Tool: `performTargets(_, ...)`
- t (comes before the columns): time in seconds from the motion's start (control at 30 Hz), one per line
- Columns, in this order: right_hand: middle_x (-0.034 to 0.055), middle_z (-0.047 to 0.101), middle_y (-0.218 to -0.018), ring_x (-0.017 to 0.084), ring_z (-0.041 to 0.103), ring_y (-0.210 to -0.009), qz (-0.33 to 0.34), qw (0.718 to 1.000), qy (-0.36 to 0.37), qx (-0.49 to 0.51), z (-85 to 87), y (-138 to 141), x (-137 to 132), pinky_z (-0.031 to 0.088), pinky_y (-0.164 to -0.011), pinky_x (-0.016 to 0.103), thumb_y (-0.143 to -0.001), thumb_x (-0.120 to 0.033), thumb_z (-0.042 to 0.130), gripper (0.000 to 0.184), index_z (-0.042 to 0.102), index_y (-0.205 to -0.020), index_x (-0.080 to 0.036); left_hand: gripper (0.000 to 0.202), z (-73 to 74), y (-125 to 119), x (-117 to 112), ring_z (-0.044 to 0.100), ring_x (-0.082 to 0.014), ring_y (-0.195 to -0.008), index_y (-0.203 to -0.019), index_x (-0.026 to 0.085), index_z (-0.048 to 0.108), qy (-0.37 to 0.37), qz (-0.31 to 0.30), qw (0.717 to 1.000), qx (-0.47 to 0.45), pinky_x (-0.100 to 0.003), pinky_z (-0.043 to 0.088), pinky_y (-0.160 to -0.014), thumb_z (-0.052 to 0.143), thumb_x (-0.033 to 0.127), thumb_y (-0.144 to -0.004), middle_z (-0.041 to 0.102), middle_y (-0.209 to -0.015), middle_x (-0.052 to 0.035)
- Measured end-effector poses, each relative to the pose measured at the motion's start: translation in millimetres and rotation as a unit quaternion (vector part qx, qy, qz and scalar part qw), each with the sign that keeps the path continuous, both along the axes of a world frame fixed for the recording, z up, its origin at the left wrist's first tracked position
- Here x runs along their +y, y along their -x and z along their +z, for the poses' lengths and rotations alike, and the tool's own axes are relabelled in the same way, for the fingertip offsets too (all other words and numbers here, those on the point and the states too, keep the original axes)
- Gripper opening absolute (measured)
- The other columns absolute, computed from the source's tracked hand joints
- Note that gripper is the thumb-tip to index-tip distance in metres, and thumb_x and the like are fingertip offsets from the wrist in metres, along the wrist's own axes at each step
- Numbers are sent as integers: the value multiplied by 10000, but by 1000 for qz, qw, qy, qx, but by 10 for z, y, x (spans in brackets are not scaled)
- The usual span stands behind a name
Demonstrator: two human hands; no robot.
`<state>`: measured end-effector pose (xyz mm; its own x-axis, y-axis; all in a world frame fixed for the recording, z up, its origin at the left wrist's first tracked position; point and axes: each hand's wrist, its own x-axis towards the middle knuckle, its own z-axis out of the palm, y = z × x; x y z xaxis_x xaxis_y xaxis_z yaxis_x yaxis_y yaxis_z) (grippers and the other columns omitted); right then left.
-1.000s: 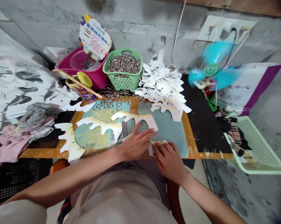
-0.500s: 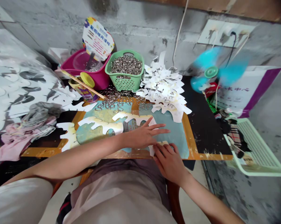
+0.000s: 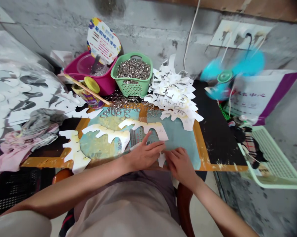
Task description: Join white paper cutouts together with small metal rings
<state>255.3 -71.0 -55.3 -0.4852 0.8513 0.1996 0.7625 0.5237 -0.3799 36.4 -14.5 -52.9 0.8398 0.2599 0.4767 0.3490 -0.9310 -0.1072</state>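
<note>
A white scalloped cut-out piece (image 3: 162, 160) lies at the front edge of the board, mostly hidden by both hands. My left hand (image 3: 146, 154) is stretched flat over its left part, thumb raised apart from the fingers. The bent fingers of my right hand (image 3: 181, 164) press on the piece from the right, their tips partly hidden. Beyond the left hand lies another white cut-out with yellowish edges (image 3: 145, 125). A similar curved cut-out (image 3: 111, 134) rests to its left, and one more cut-out (image 3: 75, 149) overhangs the table edge at far left.
Loose metal rings (image 3: 123, 103) lie before a green basket (image 3: 132, 87) full of rings. Beside it are a magenta basket (image 3: 102, 80), a tin with a stick (image 3: 89, 97) and a stack of cut-outs (image 3: 174, 93). A blue fan (image 3: 225, 77) spins at right.
My left hand has drawn back toward me and left, its fingers closer together. My right hand has shifted slightly, its fingers more bent on the piece.
</note>
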Motion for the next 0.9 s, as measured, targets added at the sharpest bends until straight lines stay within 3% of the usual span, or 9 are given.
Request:
performTargets(0.1,69,648,-891,253,509,-883,14,1000,13,-17,20,13,126,365,-803,377,-943,-103,492,403,589,-1324,-189,185,-18,-7,-29,559,-229,-1262,-858,172,689,18,45,999,-10,-615,1,-1235,532,138,-950,679,-1229,-109)
performTargets(0.3,99,610,-991,267,511,-924,29,993,6,-110,75,19,126,331,-817,394,-896,-107,553,492,542,-1381,-184,174,-63,-26,-93,558,-219,-1262,-899,174,686,46,85,995,-36,-602,6,-1242,532,107,-946,683,-1191,-93)
performTargets(0.6,126,631,-981,291,533,-944,-13,996,-3,-88,-6,91,20,349,-871,457,-918,-112,506,438,550,-1354,-103,169,-69,-42,-166,566,-219,-1247,-905,163,683,37,104,994,-18,-625,-42,-1231,531,107,-951,682,-1183,-88)
performTargets(0.7,116,663,-941,286,568,-915,-18,999,9,-26,-50,15,42,385,-856,463,-938,-123,480,418,577,-1344,-138,161,-66,-25,-164,557,-232,-1260,-974,168,695,33,90,995,10,-652,-76,-1213,546,117,-944,664,-1234,-94)
performTargets(0.77,87,700,-906,258,605,-894,-32,996,44,77,-49,-89,66,435,-835,423,-974,-145,453,407,567,-1362,-188,174,-55,-12,-151,546,-239,-1271,-1003,174,702,38,79,996,19,-662,-92,-1205,544,129,-945,652,-1267,-92)
performTargets(0.83,62,736,-942,230,647,-906,-96,974,62,194,-19,-197,74,482,-819,374,-1003,-183,447,404,531,-1396,-232,188,-39,-2,-140,533,-246,-1281,-1008,174,709,47,72,996,22,-664,-103,-1203,538,134,-941,653,-1276,-85)
performTargets(0.9,69,738,-1072,228,670,-972,-193,943,20,270,31,-264,53,508,-838,364,-1000,-210,478,407,512,-1403,-249,195,-28,8,-140,527,-255,-1279,-1002,171,718,57,67,996,23,-667,-118,-1199,542,141,-924,661,-1269,-81)
